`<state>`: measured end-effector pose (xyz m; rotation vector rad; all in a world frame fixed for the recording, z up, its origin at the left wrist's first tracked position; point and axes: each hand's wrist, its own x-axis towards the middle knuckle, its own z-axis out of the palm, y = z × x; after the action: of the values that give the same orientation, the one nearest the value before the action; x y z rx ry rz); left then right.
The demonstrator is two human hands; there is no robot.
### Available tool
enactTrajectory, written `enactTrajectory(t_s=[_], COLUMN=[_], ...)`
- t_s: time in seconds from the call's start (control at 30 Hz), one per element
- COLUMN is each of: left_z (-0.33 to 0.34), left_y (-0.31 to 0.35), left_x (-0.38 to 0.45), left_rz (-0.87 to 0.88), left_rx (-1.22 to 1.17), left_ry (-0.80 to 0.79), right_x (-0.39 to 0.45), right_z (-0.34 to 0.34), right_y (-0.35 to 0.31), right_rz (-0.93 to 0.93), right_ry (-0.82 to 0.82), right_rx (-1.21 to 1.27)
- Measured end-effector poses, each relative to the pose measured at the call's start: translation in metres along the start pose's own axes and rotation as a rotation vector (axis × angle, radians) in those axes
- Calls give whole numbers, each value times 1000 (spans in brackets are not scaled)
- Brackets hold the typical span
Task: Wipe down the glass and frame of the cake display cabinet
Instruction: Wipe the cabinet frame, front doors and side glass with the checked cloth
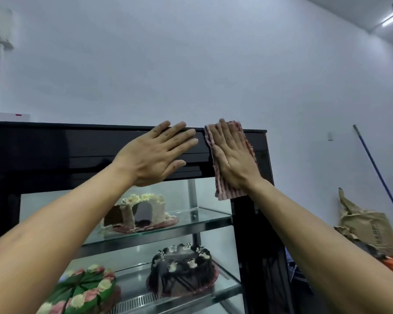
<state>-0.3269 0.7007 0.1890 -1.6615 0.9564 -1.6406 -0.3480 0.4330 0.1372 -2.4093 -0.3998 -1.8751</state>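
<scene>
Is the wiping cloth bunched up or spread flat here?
Spread flat. The striped cloth lies open against the cabinet's black top frame, pressed under the right hand, whose fingers are straight.

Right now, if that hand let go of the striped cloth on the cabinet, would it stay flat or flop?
Probably flop. The striped cloth looks thin and hangs limp below the right hand, which presses it flat against the glossy black frame. That smooth surface likely offers little grip, so it would slide down.

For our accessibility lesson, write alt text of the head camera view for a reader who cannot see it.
A person's right hand presses a pink striped cloth flat against the black top frame of a cake display cabinet, with the left hand flat beside it. Three decorated cakes sit on glass shelves below.
</scene>
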Motion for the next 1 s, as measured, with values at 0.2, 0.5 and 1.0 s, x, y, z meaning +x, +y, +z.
enactTrajectory(t_s=[0.2, 0.5, 1.0], left_z=[1, 6, 0], left_y=[1, 0, 2], left_x=[2, 0, 0], left_rz=[20, 107, 64], left_rx=[-2, 76, -19], left_ry=[23, 31, 12], right_x=[-32, -4, -12], right_z=[8, 5, 12], right_y=[45, 26, 43], right_rz=[468, 258, 426], right_ry=[186, 108, 191], right_rx=[81, 42, 5])
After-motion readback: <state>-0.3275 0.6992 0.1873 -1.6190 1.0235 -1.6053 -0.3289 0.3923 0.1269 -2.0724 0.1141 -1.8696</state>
